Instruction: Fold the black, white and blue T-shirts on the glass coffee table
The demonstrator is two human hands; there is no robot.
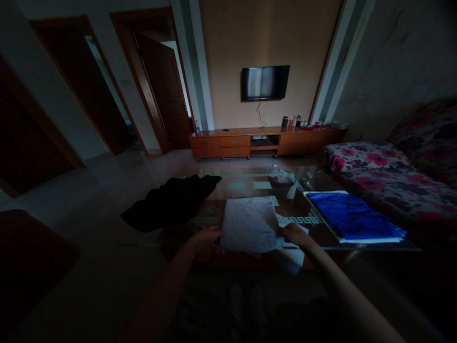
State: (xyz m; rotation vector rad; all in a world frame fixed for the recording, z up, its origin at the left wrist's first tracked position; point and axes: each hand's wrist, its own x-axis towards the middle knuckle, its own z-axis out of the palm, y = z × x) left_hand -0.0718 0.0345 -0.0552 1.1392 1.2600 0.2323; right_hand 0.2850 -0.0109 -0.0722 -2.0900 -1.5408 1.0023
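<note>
Bare forearms (176, 276), slim, tapering to bare fingers (213, 232); below, dark shoes (256, 295) with paler patches, details lost in shadow

The pale grey, squarish sheet (250, 224) looks like matt cloth or soft paper, lightly creased. The bright blue, flat folded fabric (353, 214) appears mostly smooth, and the black, long crumpled cloth (174, 200) fully matt. The rectangular, key-patterned tabletop (310, 220) is glossy see-through glass. Smooth wood faces the long orange-brown cabinet (235, 141); the black, rectangular television screen (265, 83) is glossy, the pink-flowered sofa (369, 155) cloth-covered.
</note>
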